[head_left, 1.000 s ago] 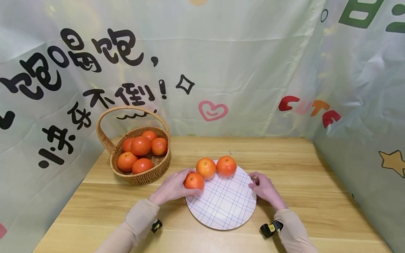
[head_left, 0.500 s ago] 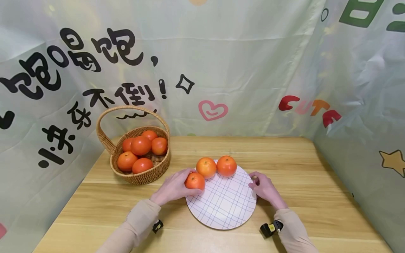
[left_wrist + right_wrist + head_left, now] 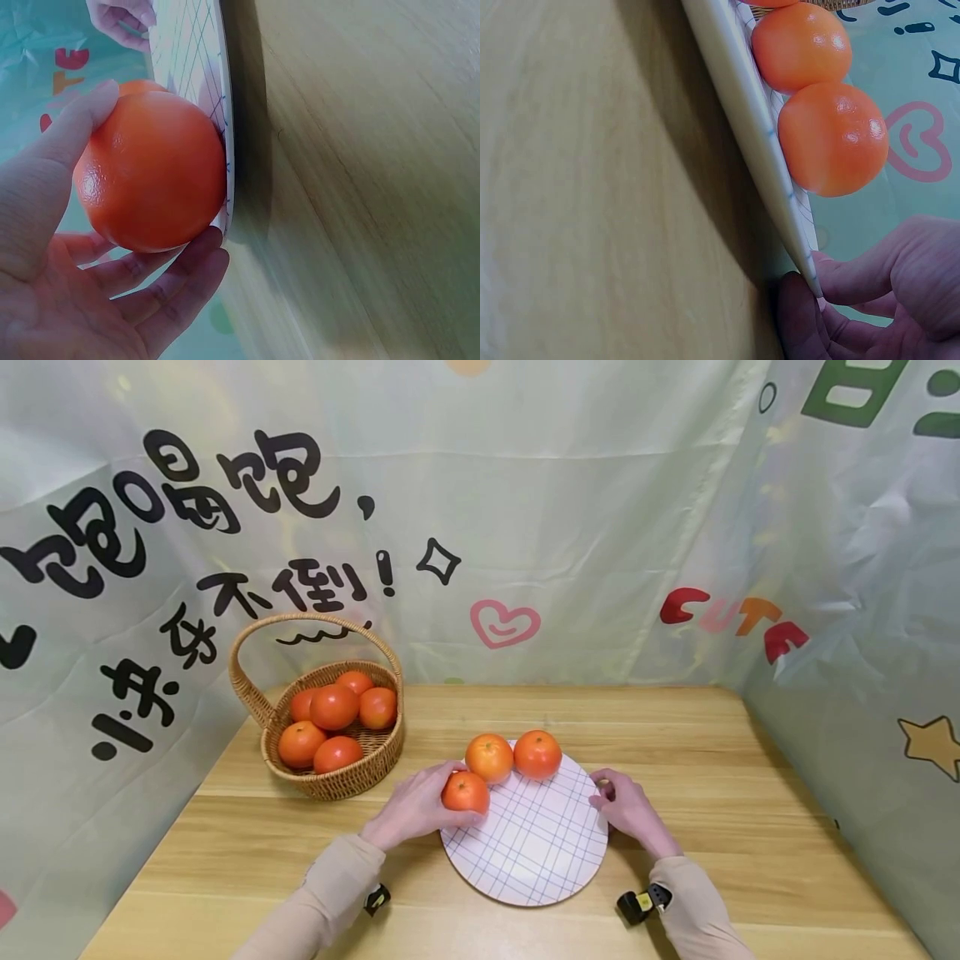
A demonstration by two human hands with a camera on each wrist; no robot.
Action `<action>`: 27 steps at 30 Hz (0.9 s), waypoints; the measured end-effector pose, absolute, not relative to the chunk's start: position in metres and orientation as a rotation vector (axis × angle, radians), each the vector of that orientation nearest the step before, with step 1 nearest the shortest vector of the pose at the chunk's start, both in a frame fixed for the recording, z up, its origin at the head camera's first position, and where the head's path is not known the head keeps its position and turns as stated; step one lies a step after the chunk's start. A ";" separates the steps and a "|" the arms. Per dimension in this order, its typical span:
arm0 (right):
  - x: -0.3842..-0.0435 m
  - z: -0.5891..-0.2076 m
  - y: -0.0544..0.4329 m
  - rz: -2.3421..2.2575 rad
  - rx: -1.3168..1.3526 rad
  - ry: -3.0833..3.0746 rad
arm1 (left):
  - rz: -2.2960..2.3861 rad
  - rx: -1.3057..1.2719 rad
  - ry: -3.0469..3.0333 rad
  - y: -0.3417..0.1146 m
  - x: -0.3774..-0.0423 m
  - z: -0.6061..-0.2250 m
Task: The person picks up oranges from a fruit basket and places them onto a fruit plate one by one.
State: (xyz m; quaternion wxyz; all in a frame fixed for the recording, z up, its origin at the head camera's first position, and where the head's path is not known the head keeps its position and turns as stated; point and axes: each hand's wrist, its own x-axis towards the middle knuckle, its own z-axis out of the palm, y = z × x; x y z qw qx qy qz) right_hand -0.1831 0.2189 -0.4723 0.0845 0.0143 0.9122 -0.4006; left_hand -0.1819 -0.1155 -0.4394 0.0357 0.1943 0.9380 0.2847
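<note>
On the round white plate with blue check lines, my left hand holds an orange at the left rim. In the left wrist view, the thumb lies over one side of that orange and the fingers curl under the other. Two more oranges sit by the plate's far edge, one at the back left, the other beside it. At the right rim, my right hand pinches the plate's edge. Its thumb lies on top and its fingers underneath, as the right wrist view shows.
A wicker basket with a tall handle stands at the back left of the wooden table, holding several oranges. Behind the table hangs a printed curtain. Each wrist wears a small black device.
My left hand and the orange in it have shifted slightly right, further onto the plate. The right hand, the plate and the other two oranges look unmoved.
</note>
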 end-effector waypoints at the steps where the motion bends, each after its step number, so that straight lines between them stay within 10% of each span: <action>1: -0.183 -0.472 0.219 -1.195 0.044 2.720 | 0.872 0.598 2.884 -0.115 -0.182 -0.439; 27: -0.183 -0.473 0.218 -1.199 0.046 2.719 | 0.873 0.624 2.876 -0.115 -0.183 -0.440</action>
